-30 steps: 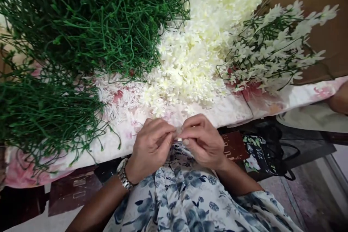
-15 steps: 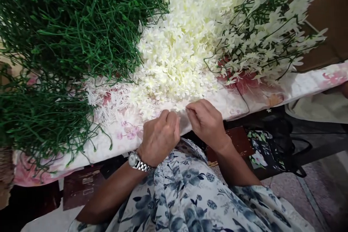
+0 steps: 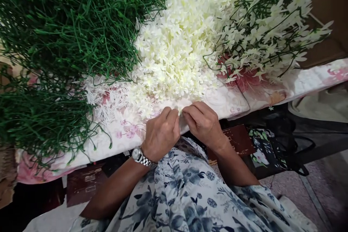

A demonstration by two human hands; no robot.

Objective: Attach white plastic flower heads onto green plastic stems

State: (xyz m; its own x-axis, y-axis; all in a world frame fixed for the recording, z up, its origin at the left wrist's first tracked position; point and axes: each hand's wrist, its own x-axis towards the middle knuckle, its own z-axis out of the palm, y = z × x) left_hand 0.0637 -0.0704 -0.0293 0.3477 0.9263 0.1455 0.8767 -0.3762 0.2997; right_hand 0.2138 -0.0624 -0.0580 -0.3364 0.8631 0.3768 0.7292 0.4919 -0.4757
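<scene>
My left hand [image 3: 162, 133], with a steel watch on its wrist, is closed in a pinch near the table's front edge. A small white artificial flower [image 3: 179, 111] shows at its fingertips. Close by on the right, my right hand [image 3: 204, 125] also pinches, its fingertips almost touching that flower. What the right fingers hold, if anything, is too small to make out. Just beyond both hands lies a heap of loose creamy-white flower heads [image 3: 179, 54]. Thin white filament-like pieces [image 3: 107, 103] lie left of the heap.
Green plastic stems [image 3: 76, 25] are piled high at the left. On the right, finished-looking sprays of white flowers on green stems [image 3: 261, 40] rest beside a brown cardboard box [image 3: 326, 49]. A floral cloth [image 3: 228, 99] covers the table. Below its edge is a black floral bag [image 3: 262, 152].
My right hand has moved slightly left and down, its fingertips closer to my left hand. A small white flower now shows between the fingertips. The view has shifted a little.
</scene>
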